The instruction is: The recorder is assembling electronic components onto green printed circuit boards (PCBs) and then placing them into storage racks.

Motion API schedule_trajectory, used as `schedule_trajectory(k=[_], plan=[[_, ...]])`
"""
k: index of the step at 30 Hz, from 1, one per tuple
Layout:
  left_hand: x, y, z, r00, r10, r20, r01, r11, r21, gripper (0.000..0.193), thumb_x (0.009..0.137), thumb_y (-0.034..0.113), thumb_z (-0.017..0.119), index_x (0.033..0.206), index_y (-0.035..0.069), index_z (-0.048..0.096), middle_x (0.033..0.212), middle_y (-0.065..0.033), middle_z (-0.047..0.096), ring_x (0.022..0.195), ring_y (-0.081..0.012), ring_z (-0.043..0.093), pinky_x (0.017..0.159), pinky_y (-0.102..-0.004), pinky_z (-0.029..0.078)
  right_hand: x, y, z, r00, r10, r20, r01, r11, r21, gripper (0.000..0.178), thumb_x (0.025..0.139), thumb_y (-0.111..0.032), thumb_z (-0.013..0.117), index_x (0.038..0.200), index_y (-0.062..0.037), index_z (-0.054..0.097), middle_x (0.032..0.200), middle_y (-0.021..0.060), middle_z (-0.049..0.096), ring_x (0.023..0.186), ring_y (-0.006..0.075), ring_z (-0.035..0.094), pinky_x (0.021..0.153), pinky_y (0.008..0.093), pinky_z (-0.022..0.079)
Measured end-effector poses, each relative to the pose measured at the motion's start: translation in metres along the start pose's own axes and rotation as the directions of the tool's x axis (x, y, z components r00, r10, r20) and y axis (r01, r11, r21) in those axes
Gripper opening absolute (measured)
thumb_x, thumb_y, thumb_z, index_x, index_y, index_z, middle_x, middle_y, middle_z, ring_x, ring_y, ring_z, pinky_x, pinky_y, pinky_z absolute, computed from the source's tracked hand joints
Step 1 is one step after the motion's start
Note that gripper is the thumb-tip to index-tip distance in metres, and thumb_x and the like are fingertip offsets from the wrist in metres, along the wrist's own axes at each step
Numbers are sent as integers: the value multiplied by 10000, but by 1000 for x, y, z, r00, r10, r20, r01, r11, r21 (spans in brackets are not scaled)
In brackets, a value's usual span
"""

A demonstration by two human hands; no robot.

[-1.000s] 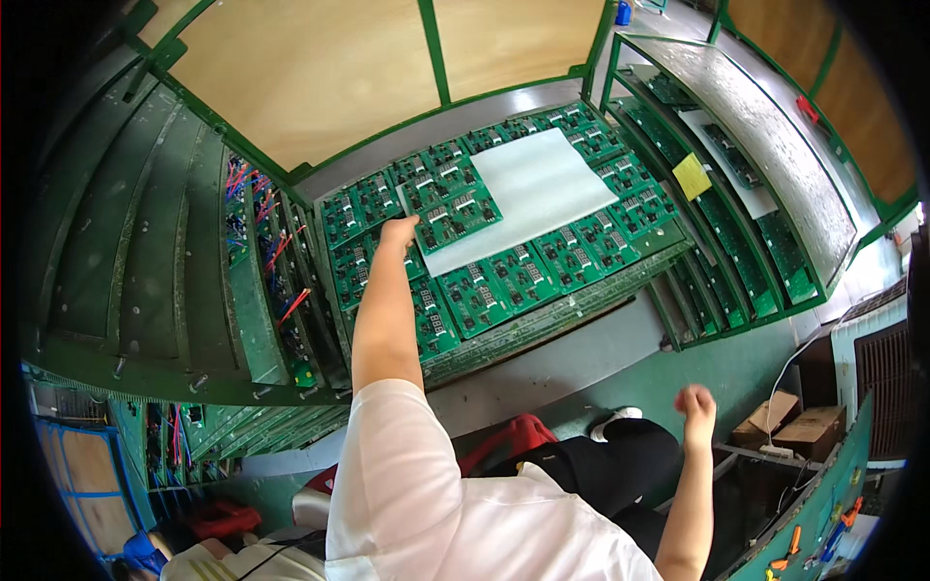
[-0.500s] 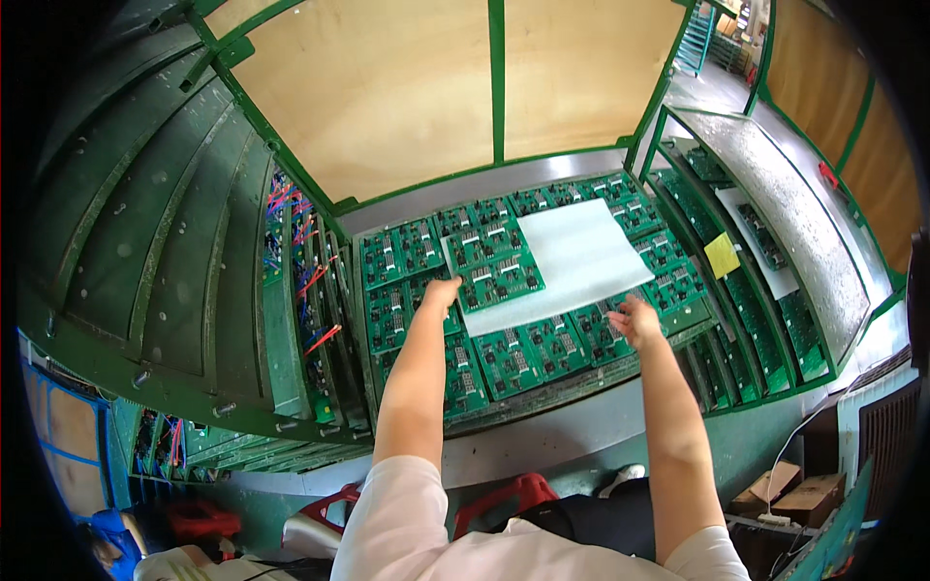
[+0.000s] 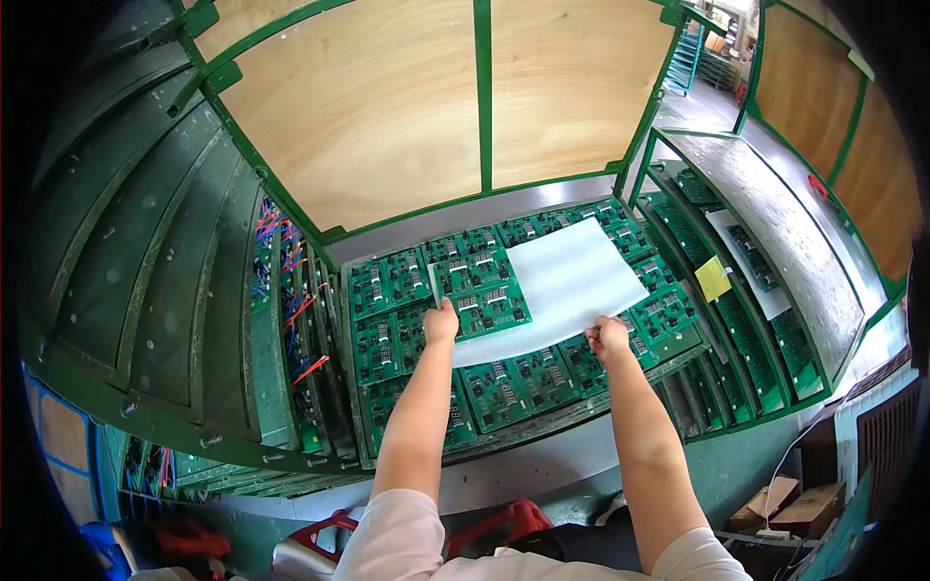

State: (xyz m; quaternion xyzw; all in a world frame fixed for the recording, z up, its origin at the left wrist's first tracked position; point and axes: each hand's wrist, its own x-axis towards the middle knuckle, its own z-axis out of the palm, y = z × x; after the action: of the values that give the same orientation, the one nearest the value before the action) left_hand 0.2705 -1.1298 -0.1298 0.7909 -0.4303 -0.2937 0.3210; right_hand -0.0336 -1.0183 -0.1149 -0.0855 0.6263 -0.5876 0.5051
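A white foam-like sheet (image 3: pixel 567 276) lies across rows of green circuit boards (image 3: pixel 528 380) with small white display parts. On its left part rests a larger green circuit board panel (image 3: pixel 480 283). My left hand (image 3: pixel 441 321) is closed at the sheet's left edge, right beside the panel; its fingertips are partly hidden. With fingers pinched together, my right hand (image 3: pixel 607 336) grips the sheet's near edge toward the right. Between the two hands that near edge bows slightly.
Curved-looking green racks (image 3: pixel 184 252) stand at left, with red and blue wires (image 3: pixel 281 232) between shelves. At right, another rack (image 3: pixel 765 242) holds boards and a yellow note (image 3: pixel 712 279). A wooden panel in a green frame (image 3: pixel 407 107) rises behind. Cardboard boxes (image 3: pixel 809 508) sit lower right.
My right hand has moved left and closed on the sheet's near edge. My left hand has shifted slightly down along the left edge. The whole view has tilted a little.
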Motion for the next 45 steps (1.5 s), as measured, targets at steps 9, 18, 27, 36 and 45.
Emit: schedule_trajectory(k=[9, 18, 27, 36, 45], plan=[[45, -30, -29, 988, 82, 134, -41, 958, -283, 392, 860, 312, 616, 984, -59, 618, 920, -154, 649, 832, -241, 599, 737, -359, 451, -66, 7, 26, 983, -121, 140, 126, 992, -24, 197, 807, -62, 488, 998, -37, 528, 737, 59, 578, 498, 134, 523, 425, 255, 424], [47, -51, -118, 1000, 12, 20, -4, 929, -370, 345, 876, 296, 594, 900, -47, 627, 860, -132, 644, 755, -205, 596, 690, -356, 450, -90, 37, 79, 967, -67, 245, 64, 998, 23, 224, 831, -42, 487, 1051, -41, 529, 822, 78, 622, 572, 144, 596, 478, 252, 461], [50, -101, -103, 990, -16, -140, -44, 910, -413, 304, 846, 268, 621, 821, -34, 592, 786, -125, 625, 732, -213, 581, 679, -366, 449, -68, 54, 84, 974, 13, 228, -7, 1000, -30, 247, 853, -60, 490, 1100, -56, 502, 889, 77, 617, 706, 176, 619, 603, 293, 521], [19, -62, -113, 988, -118, 96, 138, 963, -231, 329, 878, 264, 594, 1055, -12, 558, 972, -116, 604, 880, -232, 564, 757, -378, 432, -70, 57, 28, 977, 99, 188, -75, 989, -127, 517, 888, -164, 517, 1339, -4, 321, 1066, 135, 562, 768, 218, 641, 595, 293, 532], [42, -79, -119, 972, -108, 210, 185, 901, -391, 399, 892, 216, 555, 1201, -33, 518, 1171, -158, 565, 1061, -284, 538, 873, -421, 408, -73, 33, 23, 990, -28, 141, 41, 995, -94, 455, 879, -165, 527, 1282, -2, 393, 1063, 123, 562, 782, 197, 607, 631, 294, 515]])
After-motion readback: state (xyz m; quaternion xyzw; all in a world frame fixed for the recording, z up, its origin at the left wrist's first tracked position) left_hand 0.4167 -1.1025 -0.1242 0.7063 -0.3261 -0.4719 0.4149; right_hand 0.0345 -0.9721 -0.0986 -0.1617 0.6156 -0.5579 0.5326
